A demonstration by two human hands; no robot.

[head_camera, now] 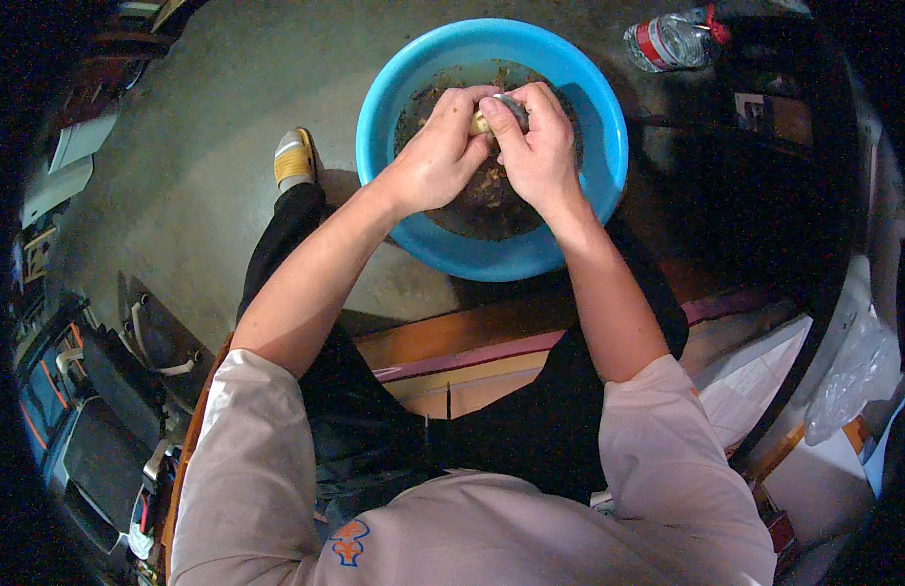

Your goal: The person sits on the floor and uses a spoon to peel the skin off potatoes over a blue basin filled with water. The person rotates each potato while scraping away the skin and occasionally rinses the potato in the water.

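Above a round blue plastic basin (489,269), my two hands meet with their fingers closed around small things. My left hand (445,150) grips a pale yellowish piece (482,124), mostly hidden by the fingers. In my right hand (537,143) is a grey, shiny-edged object (517,111), its near side under the thumb. The two things touch or nearly touch; whether they are joined cannot be told. Dark brown scraps with lighter bits (489,194) cover the basin's bottom below my hands.
A clear plastic bottle (672,42) with a red label lies on the concrete floor (203,146) beyond the basin. My foot in a yellow slipper (294,155) rests left of it. Dark bags or cases (108,447) stand at left. A clear plastic bag (855,366) is at right.
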